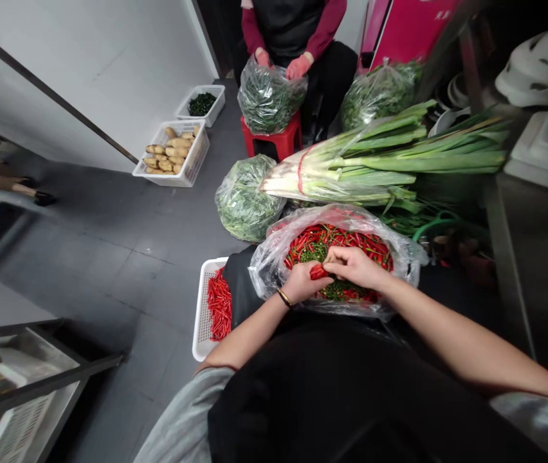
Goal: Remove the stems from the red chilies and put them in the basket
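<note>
A clear plastic bag (pixel 399 247) full of small red chillies with green stems rests on my lap. Both hands are inside its mouth. My left hand (pixel 303 281), a bracelet on its wrist, is closed round a red chilli (pixel 318 272). My right hand (pixel 356 267) pinches the top of that same chilli, fingers pressed together. To my left on the floor stands a white slotted basket (pixel 201 321) holding stemless red chillies (pixel 219 305).
A bundle of long leeks (pixel 384 161) lies behind the bag. Bags of greens (pixel 245 199) stand near it. Opposite, a person in pink gloves holds another bag of greens (pixel 268 96) on a red stool (pixel 278 138). White baskets of ginger (pixel 172 154) and dark greens (pixel 202 104) sit by the wall.
</note>
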Tool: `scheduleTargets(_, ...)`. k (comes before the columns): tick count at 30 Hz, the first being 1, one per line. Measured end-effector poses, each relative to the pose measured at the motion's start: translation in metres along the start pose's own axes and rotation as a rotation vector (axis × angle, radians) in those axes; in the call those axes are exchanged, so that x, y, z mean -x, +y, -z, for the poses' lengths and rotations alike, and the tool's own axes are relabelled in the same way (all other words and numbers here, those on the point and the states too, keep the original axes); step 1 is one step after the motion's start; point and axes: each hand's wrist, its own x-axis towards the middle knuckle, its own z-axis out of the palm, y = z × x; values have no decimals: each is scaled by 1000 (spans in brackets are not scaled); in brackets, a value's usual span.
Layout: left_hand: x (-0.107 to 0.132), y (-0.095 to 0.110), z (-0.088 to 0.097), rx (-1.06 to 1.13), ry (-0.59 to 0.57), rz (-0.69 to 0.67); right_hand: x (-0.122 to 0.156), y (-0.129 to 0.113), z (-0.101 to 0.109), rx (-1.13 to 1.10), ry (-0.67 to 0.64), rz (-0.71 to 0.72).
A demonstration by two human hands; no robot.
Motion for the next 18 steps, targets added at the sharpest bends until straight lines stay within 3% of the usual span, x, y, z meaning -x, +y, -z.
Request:
scheduleTargets(3, 3, -7, -5, 146, -54, 139, -12, -1, -14, 242, 163, 39)
scheduleTargets(5, 9, -10, -5, 285, -84, 240, -34, 4, -19, 478, 192, -14)
scheduleTargets(8, 17, -9, -2, 389, -118, 292, -69, 14, -22, 743, 38, -96)
scheduleTargets(10, 22, -8, 3, 425, -112, 268, -79, 21, -21, 807, -33, -104)
scheduleTargets(13, 24, -9, 11, 419, -155, 276, -64, 38, -13, 765, 0, -81)
scheduleTargets(16, 23, -12, 17, 374, -235, 321, -25, 55, 3, 591, 88, -66)
scheduleTargets(18, 19, -12, 17, 355, -221, 312, 2, 60, 12, 422, 149, -116)
